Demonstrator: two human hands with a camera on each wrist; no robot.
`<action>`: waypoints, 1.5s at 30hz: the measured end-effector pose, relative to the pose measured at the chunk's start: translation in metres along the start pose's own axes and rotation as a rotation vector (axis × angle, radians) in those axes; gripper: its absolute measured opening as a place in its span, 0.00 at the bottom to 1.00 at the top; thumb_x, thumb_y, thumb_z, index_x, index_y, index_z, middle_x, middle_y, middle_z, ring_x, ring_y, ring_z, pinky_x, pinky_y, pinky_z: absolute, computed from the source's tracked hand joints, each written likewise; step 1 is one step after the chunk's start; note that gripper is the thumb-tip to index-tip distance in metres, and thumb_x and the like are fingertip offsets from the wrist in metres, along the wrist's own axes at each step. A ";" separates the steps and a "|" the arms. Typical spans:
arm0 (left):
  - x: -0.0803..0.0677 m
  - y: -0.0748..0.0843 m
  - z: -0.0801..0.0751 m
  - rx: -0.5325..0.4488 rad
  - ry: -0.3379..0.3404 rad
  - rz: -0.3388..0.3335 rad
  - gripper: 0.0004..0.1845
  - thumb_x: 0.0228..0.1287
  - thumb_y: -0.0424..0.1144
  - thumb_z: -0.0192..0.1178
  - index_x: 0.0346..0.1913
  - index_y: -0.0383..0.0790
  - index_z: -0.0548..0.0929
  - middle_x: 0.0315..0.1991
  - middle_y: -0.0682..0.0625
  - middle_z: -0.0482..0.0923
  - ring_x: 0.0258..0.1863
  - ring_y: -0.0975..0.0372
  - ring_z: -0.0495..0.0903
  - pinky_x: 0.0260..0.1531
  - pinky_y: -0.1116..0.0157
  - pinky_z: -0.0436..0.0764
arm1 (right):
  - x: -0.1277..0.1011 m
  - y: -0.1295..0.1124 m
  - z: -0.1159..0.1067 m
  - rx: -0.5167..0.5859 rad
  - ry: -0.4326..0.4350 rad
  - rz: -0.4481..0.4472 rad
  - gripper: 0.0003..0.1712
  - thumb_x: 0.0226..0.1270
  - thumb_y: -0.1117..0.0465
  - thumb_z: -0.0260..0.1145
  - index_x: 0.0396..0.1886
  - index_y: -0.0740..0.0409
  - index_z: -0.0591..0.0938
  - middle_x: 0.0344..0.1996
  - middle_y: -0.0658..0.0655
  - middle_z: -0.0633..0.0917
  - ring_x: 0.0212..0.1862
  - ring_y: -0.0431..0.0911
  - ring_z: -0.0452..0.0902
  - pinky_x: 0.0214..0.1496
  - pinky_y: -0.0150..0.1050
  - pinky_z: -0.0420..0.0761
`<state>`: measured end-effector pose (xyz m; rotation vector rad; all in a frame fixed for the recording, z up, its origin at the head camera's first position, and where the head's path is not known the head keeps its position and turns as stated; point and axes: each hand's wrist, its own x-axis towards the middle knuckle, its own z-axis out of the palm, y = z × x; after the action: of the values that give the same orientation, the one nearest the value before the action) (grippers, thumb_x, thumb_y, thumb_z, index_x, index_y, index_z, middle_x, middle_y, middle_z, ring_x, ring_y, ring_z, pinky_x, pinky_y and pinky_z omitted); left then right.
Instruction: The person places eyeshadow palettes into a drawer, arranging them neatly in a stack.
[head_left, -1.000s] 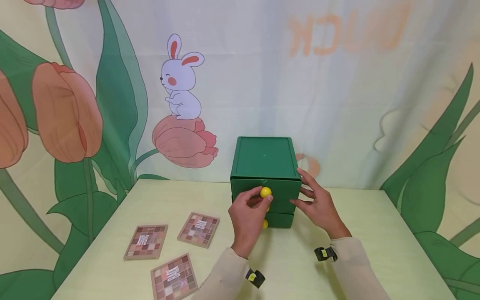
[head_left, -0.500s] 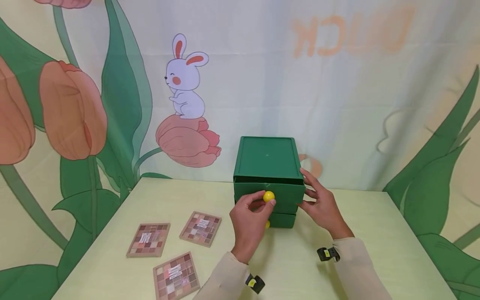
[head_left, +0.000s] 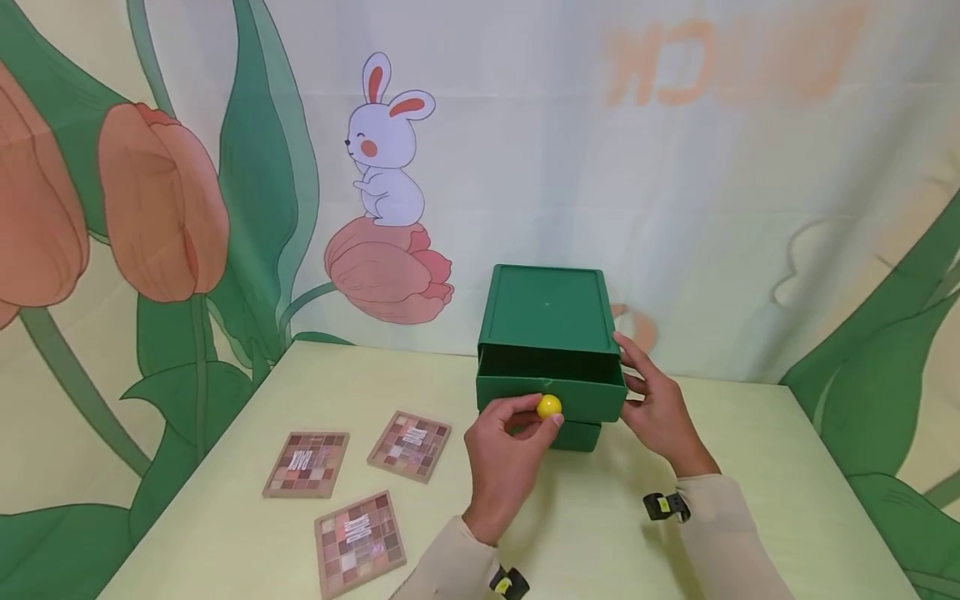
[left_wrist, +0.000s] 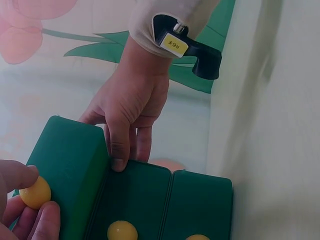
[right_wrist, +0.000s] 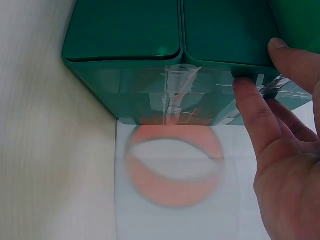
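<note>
A pale green table [head_left: 247, 467] fills the lower frame. At center stands a green drawer box [head_left: 549, 310], its top drawer [head_left: 551, 392] pulled out. The right hand [head_left: 656, 408] rests flat-fingered against the box's side. The left hand [head_left: 506, 454] pinches the drawer's yellow knob [head_left: 549, 406].

The drawer box [head_left: 549, 310] is dark green, its knobs [head_left: 549, 406] bright yellow. Three palettes [head_left: 410, 446] show checkered pink, brown and beige squares. The surface [head_left: 750, 467] is pale yellow-green. The backdrop [head_left: 525, 125] carries orange tulips, green leaves and a white rabbit.
</note>
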<state>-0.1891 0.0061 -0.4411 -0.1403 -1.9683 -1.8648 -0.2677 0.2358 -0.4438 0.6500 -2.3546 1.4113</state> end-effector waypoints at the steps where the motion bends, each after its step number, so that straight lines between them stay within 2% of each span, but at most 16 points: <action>1: -0.001 0.001 0.000 -0.005 -0.002 0.001 0.15 0.59 0.45 0.80 0.48 0.48 0.92 0.46 0.52 0.85 0.42 0.64 0.90 0.44 0.67 0.90 | 0.000 -0.001 -0.001 0.000 0.003 -0.006 0.52 0.67 0.83 0.63 0.86 0.49 0.60 0.70 0.72 0.76 0.66 0.70 0.79 0.44 0.26 0.86; 4: -0.005 0.003 -0.002 -0.012 -0.010 0.005 0.15 0.58 0.44 0.81 0.48 0.48 0.92 0.46 0.52 0.85 0.41 0.63 0.90 0.43 0.67 0.90 | 0.001 0.000 -0.002 -0.012 0.011 -0.007 0.52 0.66 0.84 0.63 0.86 0.50 0.60 0.69 0.74 0.76 0.65 0.71 0.79 0.44 0.30 0.88; 7: -0.011 0.004 -0.004 -0.011 -0.014 -0.002 0.16 0.58 0.44 0.81 0.48 0.48 0.92 0.45 0.52 0.85 0.41 0.63 0.90 0.43 0.66 0.90 | 0.001 0.011 -0.002 -0.021 0.009 -0.005 0.53 0.66 0.82 0.66 0.86 0.49 0.59 0.70 0.73 0.76 0.66 0.71 0.80 0.47 0.44 0.91; 9: -0.015 0.005 -0.005 -0.015 -0.019 -0.009 0.16 0.58 0.44 0.81 0.48 0.48 0.92 0.45 0.51 0.85 0.42 0.63 0.90 0.44 0.65 0.90 | 0.001 0.016 -0.002 -0.019 0.003 -0.001 0.54 0.67 0.80 0.68 0.86 0.46 0.59 0.70 0.71 0.76 0.66 0.70 0.80 0.50 0.53 0.90; 11: -0.019 0.006 -0.007 -0.021 -0.022 -0.012 0.16 0.58 0.43 0.81 0.48 0.47 0.92 0.44 0.51 0.85 0.42 0.63 0.91 0.43 0.65 0.90 | 0.001 0.019 -0.002 -0.009 -0.004 -0.002 0.55 0.67 0.78 0.70 0.86 0.43 0.58 0.71 0.70 0.76 0.67 0.69 0.80 0.51 0.58 0.89; 18: -0.031 0.011 -0.012 -0.054 -0.029 -0.010 0.16 0.57 0.41 0.82 0.47 0.45 0.92 0.44 0.49 0.85 0.42 0.62 0.92 0.43 0.65 0.90 | 0.000 0.019 -0.002 -0.015 -0.029 -0.014 0.54 0.70 0.76 0.69 0.87 0.38 0.57 0.71 0.69 0.75 0.68 0.69 0.78 0.51 0.55 0.90; 26: -0.045 0.014 -0.017 -0.074 -0.034 -0.004 0.14 0.55 0.39 0.82 0.45 0.45 0.92 0.42 0.50 0.84 0.41 0.64 0.92 0.42 0.64 0.91 | 0.000 0.019 -0.003 -0.011 -0.035 -0.024 0.56 0.68 0.76 0.71 0.87 0.40 0.57 0.71 0.69 0.75 0.67 0.70 0.78 0.51 0.52 0.91; 34: -0.055 0.014 -0.019 -0.075 -0.039 0.015 0.14 0.56 0.39 0.82 0.44 0.43 0.92 0.42 0.47 0.84 0.42 0.62 0.92 0.43 0.64 0.91 | 0.001 0.019 -0.003 -0.025 -0.039 -0.016 0.55 0.69 0.73 0.72 0.87 0.40 0.57 0.71 0.67 0.76 0.66 0.60 0.82 0.51 0.44 0.91; 40: -0.059 0.015 -0.021 -0.077 -0.050 0.004 0.14 0.57 0.39 0.81 0.44 0.43 0.91 0.42 0.48 0.83 0.42 0.62 0.91 0.43 0.63 0.91 | 0.000 0.019 -0.002 -0.031 -0.038 -0.017 0.55 0.69 0.73 0.72 0.87 0.39 0.56 0.71 0.69 0.75 0.67 0.70 0.79 0.50 0.55 0.90; 45: -0.061 0.014 -0.024 -0.073 -0.054 0.004 0.14 0.56 0.37 0.81 0.44 0.44 0.91 0.43 0.50 0.83 0.43 0.63 0.91 0.43 0.67 0.90 | 0.001 0.018 -0.002 -0.039 -0.033 -0.018 0.55 0.69 0.73 0.72 0.87 0.38 0.56 0.71 0.70 0.75 0.67 0.73 0.78 0.50 0.61 0.88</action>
<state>-0.1235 -0.0025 -0.4498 -0.2180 -1.9343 -1.9498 -0.2777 0.2448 -0.4561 0.6871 -2.3899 1.3532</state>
